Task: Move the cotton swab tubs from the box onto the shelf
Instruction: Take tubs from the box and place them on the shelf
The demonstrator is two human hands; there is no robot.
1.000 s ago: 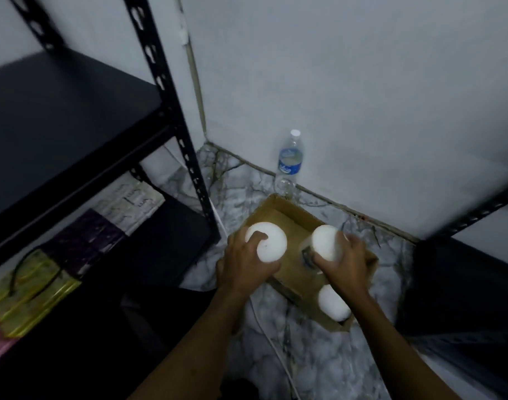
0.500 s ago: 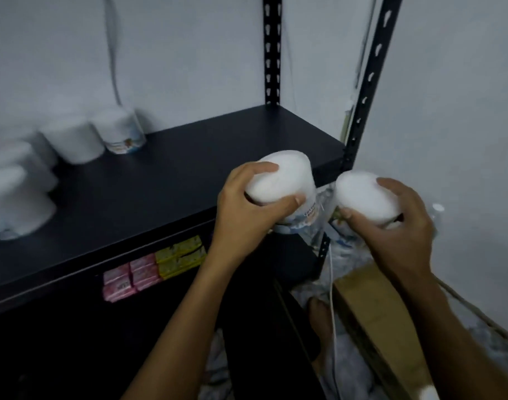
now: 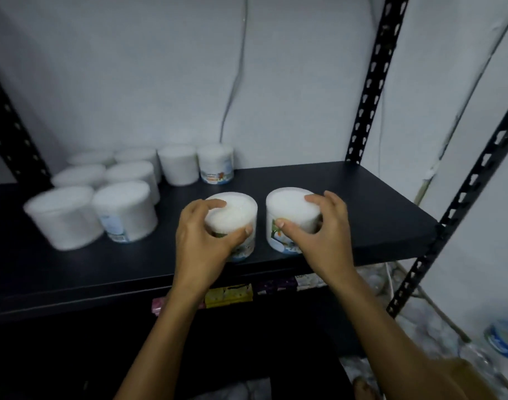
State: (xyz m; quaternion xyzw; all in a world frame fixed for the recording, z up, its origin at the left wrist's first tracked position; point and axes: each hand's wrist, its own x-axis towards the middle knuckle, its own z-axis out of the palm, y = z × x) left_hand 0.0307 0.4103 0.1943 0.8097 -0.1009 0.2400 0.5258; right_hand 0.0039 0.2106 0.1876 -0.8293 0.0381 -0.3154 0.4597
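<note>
Each grip is clamped on a tub, left hand (image 3: 202,238) and right hand (image 3: 323,226), setting them side by side on the shelf (image 3: 348,197) near the front, right of the other tubs (image 3: 123,209).

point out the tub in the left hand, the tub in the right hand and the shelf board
left tub (image 3: 235,210), head view, white top
right tub (image 3: 287,206), head view, white top
shelf board (image 3: 362,209), head view, bare black surface right of the tubs
</note>
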